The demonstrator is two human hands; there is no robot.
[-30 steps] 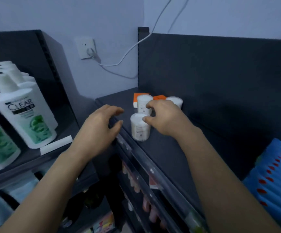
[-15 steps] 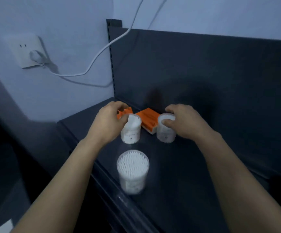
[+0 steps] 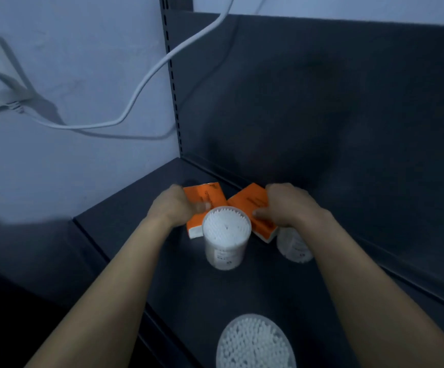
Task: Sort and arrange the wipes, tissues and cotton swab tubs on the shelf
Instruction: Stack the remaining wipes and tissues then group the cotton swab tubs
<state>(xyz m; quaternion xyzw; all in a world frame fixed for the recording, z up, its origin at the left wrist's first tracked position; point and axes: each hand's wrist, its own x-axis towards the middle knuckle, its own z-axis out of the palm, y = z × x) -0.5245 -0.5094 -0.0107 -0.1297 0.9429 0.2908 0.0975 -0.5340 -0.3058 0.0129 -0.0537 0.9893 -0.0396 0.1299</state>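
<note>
Both hands have left the swab tubs (image 3: 226, 233). Left hand (image 3: 174, 208) grips the left orange pack (image 3: 207, 193), right hand (image 3: 287, 205) the right orange pack (image 3: 249, 201).

The shelf (image 3: 242, 301) looks like dark matt painted metal. The cotton swab tub (image 3: 226, 235) near its back corner is smooth translucent plastic; the orange tissue pack (image 3: 205, 195) beside it wears slightly glossy film.

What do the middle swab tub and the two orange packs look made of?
The middle swab tub: clear, smooth plastic, likely; white swab tips show through its top and wall. The left orange pack and right orange pack: probably printed film or coated card, with flat orange faces and white ends; blur leaves it open.
</note>
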